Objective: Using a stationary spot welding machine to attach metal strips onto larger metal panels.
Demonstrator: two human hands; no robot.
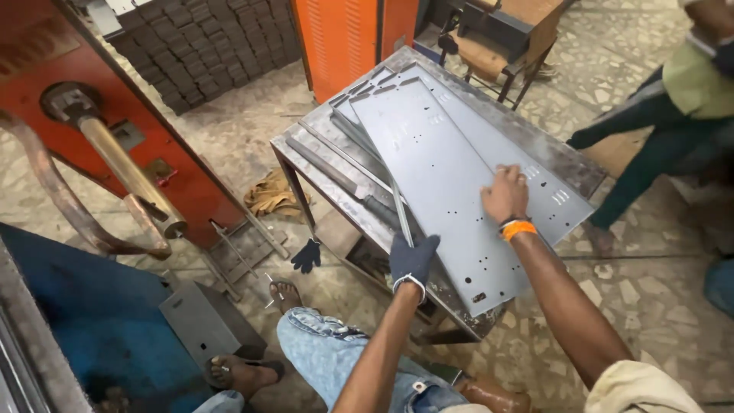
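A long grey sheet-metal panel [428, 145] with punched holes and slots lies on top of a stack of similar panels on a steel work table [535, 145]. My left hand [413, 256], in a dark blue glove, grips the panel's near left edge beside a thin metal bar [401, 210]. My right hand [505, 195] is bare, wears an orange wristband, and presses flat on the panel's right side with fingers spread.
An orange-red machine with a brass-coloured arm [130, 172] stands at left. A loose dark glove [307, 255] and a tan rag [271, 195] lie on the floor. Another person [680, 107] stands at right. Dark blocks [206, 46] are stacked behind, beside an orange cabinet [344, 38].
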